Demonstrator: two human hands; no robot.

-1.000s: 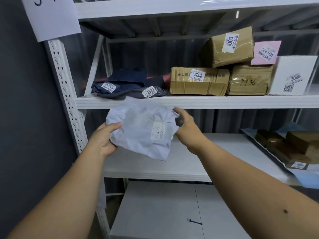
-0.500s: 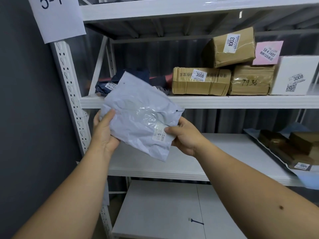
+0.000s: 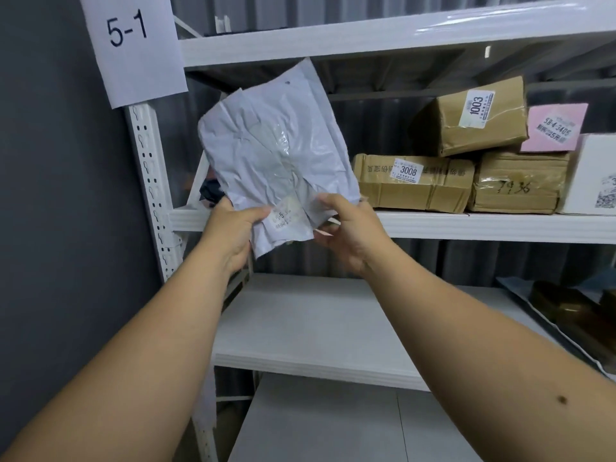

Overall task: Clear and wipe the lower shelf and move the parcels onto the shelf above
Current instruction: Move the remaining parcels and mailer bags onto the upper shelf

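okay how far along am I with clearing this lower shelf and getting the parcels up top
Mostly cleared: the left part of the lower shelf is bare, and several boxes, including the 3008 box, sit on the upper shelf. In hand: both hands, left hand and right hand, hold the white mailer up at upper-shelf height. Left: placing it, and the dark parcels at the lower shelf's right end.
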